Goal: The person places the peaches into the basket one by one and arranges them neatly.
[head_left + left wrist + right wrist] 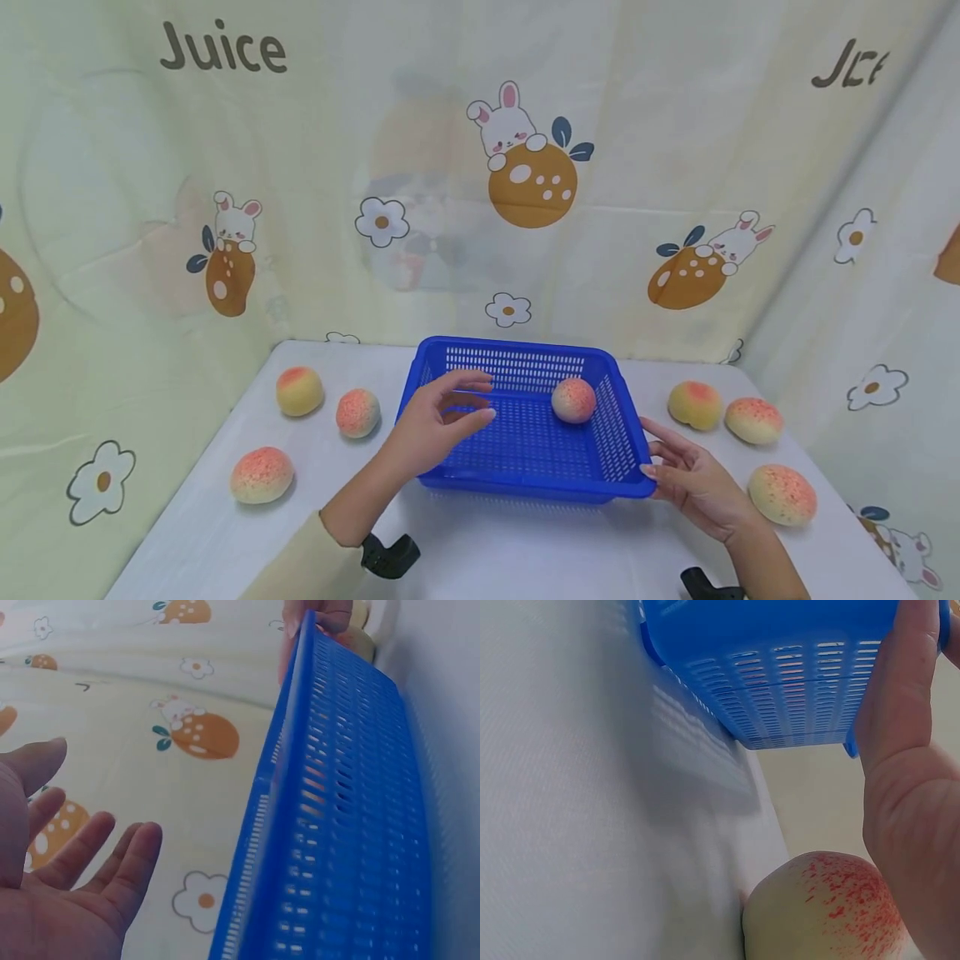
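Note:
A blue plastic basket (pixel 525 487) with slotted walls stands on the table, and one speckled pink peach (pixel 574 401) lies inside it toward the back right. My right hand (pixel 693 483) holds the basket's right rim, thumb on the rim and fingers along the outer wall. Over the left part of the basket hovers my left hand (pixel 438 417), fingers loosely bent and holding nothing. In the left wrist view, that hand's fingers (pixel 135 870) are spread apart from the basket's side wall (pixel 352 787).
Left of the basket lie a yellow peach (pixel 299 392), a speckled peach (pixel 357 413) and a longer one (pixel 262 476). On the right are a yellow peach (pixel 695 405) and two speckled ones (pixel 754 420), the nearer peach (pixel 782 495) close to my right hand. A printed curtain (pixel 337 167) hangs behind.

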`<state>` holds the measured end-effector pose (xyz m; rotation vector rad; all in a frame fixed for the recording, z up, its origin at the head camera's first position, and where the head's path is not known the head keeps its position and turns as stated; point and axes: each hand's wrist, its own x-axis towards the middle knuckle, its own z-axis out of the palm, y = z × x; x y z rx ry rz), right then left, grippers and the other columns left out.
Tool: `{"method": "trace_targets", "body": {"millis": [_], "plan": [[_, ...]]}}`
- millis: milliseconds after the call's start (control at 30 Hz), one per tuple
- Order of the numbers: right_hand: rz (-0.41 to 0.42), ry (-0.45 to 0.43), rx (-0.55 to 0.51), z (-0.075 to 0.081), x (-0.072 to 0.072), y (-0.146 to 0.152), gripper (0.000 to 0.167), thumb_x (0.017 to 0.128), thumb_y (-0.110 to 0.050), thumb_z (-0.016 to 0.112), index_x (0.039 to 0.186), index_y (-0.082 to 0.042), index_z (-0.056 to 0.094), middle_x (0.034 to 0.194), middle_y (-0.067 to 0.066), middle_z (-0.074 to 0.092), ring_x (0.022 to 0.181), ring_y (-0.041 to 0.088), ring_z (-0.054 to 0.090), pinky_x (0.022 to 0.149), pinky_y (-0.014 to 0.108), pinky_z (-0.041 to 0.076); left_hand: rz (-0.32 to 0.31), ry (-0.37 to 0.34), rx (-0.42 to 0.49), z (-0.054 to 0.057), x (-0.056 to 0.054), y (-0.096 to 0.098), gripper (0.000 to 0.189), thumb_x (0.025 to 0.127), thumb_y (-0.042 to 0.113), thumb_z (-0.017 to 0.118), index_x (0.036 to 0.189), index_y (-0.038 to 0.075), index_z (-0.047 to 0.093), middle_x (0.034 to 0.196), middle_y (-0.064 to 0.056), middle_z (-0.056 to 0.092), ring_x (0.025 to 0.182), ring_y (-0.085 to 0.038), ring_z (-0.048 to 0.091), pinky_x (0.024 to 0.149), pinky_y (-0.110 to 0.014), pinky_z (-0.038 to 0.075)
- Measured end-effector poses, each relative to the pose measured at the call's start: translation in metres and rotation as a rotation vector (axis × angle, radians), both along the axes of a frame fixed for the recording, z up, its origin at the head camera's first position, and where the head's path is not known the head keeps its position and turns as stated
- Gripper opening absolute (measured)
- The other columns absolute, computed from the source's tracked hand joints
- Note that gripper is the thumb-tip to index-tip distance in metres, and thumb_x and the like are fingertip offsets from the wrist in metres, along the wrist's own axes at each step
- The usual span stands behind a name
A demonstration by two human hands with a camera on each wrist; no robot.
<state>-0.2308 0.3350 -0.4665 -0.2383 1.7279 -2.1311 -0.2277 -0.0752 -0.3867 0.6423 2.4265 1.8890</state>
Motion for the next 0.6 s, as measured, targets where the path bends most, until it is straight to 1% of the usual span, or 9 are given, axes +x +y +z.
{"method": "trace_targets", "body": {"millis": [133,233,300,400,500,600], "plan": [[-0.003,0.002,0.001,0.000,0.000,-0.001,0.067,0.103,0.002,0.053,0.161,-0.023,0.032,0.117,-0.001,0.067,0.104,0.015,0.072,0.091,0.038,0.060,0.003,-0.003,0.033,-0.009,0.008,-0.016,0.043,0.096,0.023,0.074,0.137,0.027,0.061,0.135,-0.001,0.065,0.123,-0.023,0.065,0.101,-0.029,0.055],[-0.005,0.002,0.007,0.001,0.000,-0.001,0.068,0.103,0.001,0.054,0.161,-0.023,0.031,0.117,-0.001,0.067,0.104,0.015,0.072,0.091,0.037,0.060,0.016,-0.014,0.044,-0.014,0.013,-0.030,0.043,0.096,0.023,0.073,0.137,0.026,0.061,0.135,-0.002,0.065,0.125,-0.024,0.064,0.102,-0.027,0.054],[-0.005,0.003,0.011,0.000,0.000,-0.001,0.068,0.103,0.001,0.054,0.162,-0.023,0.029,0.117,-0.002,0.067,0.105,0.014,0.072,0.092,0.037,0.060,0.040,-0.018,0.043,-0.017,0.015,-0.039,0.042,0.096,0.023,0.073,0.137,0.025,0.061,0.136,-0.004,0.064,0.126,-0.025,0.064,0.103,-0.028,0.054],[-0.004,0.007,0.013,0.000,0.000,-0.001,0.069,0.103,0.001,0.053,0.163,-0.022,0.028,0.118,-0.002,0.067,0.105,0.014,0.072,0.092,0.037,0.060,0.096,-0.018,0.027,-0.019,0.019,-0.052,0.042,0.096,0.024,0.073,0.136,0.025,0.061,0.136,-0.006,0.064,0.127,-0.025,0.064,0.104,-0.029,0.054],[-0.004,0.009,0.011,0.000,0.000,0.000,0.068,0.103,0.001,0.053,0.162,-0.023,0.030,0.118,-0.001,0.068,0.105,0.014,0.072,0.092,0.038,0.060,0.146,-0.016,0.027,-0.022,0.024,-0.065,0.041,0.096,0.024,0.073,0.135,0.025,0.062,0.137,-0.008,0.064,0.126,-0.025,0.064,0.103,-0.026,0.054],[-0.007,0.007,0.010,-0.001,0.001,-0.001,0.066,0.103,0.001,0.053,0.161,-0.023,0.031,0.118,-0.001,0.068,0.106,0.015,0.072,0.092,0.038,0.060,0.170,-0.003,0.040,-0.027,0.029,-0.076,0.040,0.096,0.023,0.073,0.134,0.024,0.062,0.136,-0.011,0.064,0.125,-0.026,0.065,0.099,-0.022,0.054]]}}
